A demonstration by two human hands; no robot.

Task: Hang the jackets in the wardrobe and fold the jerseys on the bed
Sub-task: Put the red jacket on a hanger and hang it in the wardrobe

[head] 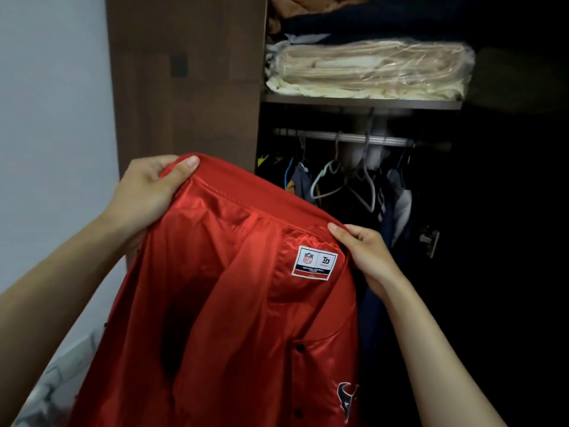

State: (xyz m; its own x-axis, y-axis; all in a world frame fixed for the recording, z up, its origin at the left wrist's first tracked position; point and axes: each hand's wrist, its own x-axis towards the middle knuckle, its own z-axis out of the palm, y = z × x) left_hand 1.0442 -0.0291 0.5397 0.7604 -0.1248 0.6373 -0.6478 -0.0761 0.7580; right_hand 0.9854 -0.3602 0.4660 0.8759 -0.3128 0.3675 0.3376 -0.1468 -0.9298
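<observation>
- The hanging step was in hand: a red jacket was held up, lining and label toward the camera, in front of the open wardrobe.
- The left hand gripped the top edge at one end, thumb curled over the fabric.
- The right hand pinched the same edge near the label, fingers behind the cloth.
- No hanger was in the jacket that I could see.
- An empty white hanger hung on the rail just behind.
- Next would likely be freeing one hand to fetch that hanger, then threading it into the shoulders.
</observation>
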